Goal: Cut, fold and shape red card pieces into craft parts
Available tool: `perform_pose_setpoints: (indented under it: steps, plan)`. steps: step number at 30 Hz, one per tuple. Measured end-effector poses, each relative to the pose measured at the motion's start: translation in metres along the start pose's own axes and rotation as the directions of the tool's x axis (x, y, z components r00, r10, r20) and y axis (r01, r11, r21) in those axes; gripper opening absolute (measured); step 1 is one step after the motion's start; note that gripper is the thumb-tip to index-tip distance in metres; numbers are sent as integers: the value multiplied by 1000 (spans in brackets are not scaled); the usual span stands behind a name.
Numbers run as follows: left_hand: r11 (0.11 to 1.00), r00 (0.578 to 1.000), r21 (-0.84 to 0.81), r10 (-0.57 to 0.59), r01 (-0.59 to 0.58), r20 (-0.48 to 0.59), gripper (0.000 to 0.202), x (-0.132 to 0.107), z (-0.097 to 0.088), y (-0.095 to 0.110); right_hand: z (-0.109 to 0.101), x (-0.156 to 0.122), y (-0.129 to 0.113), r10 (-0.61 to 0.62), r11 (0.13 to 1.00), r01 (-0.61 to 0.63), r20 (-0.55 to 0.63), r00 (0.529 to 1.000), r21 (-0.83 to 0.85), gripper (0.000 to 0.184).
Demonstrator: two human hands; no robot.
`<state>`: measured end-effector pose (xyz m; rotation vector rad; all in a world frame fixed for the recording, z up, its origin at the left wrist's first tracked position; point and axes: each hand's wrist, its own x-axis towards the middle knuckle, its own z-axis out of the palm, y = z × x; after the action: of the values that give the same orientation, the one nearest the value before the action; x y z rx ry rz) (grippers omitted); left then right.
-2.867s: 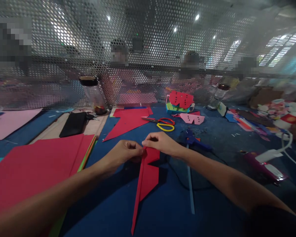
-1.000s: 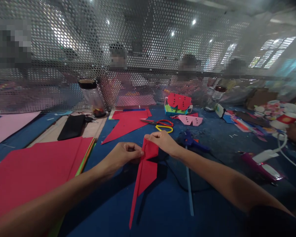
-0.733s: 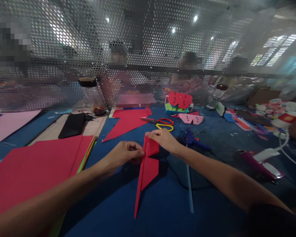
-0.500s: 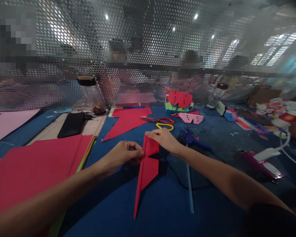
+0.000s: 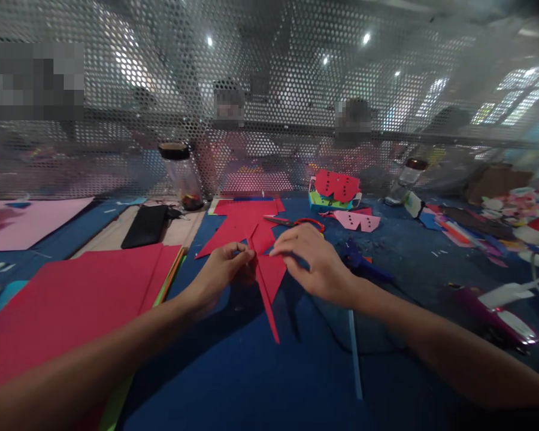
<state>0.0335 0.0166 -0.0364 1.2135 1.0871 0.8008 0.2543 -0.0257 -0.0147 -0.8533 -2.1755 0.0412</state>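
A folded red paper cutout (image 5: 273,270) with a notched side and a long narrow strip is raised above the blue table. My left hand (image 5: 220,269) pinches it by its left edge, thumb against fingers. On the other side my right hand (image 5: 321,263) is open, fingers apart and bent toward the paper; its fingertips are close to the notch, and whether they touch I cannot tell. Beyond the cutout lie red paper pieces (image 5: 224,230) and a pair of scissors (image 5: 281,222), its handles partly hidden by my right hand.
Left are stacked red sheets (image 5: 85,299), a black phone-like pouch (image 5: 144,226) and a jar (image 5: 182,176). Right are a blue glue gun (image 5: 366,266), a thin blue strip (image 5: 354,353) and a purple device (image 5: 498,317). Behind, punched cutouts (image 5: 338,185) stand before a perforated metal screen (image 5: 287,90).
My right hand has let go of the cutout's top and opened, moving slightly right. The cutout has tilted, its lower tip swinging right and away. The whole view has shifted a little.
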Motion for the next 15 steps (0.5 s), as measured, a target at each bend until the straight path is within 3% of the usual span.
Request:
perform_pose_setpoints:
  steps: [3, 5, 9, 15]
  plan:
    - [1000, 1000, -9, 25, -25, -7, 25, 0, 0, 0, -1, -13, -15, -101, 983, 128, 192, 976, -130, 35]
    - [1000, 1000, -3, 18, -18, -16, 24, 0, 1, 0, 1, -21, -19, -106, 976, 146, 234, 967, -162, 33]
    - [1000, 1000, 21, -1, 1, -9, 19, 0, 3, -1, 5, -29, -19, -123, 965, 179, 271, 955, -190, 20]
    - [999, 999, 21, -32, 32, -7, 19, -5, 8, 2, 10, -32, -12, -239, 924, 294, 229, 944, -245, 15]
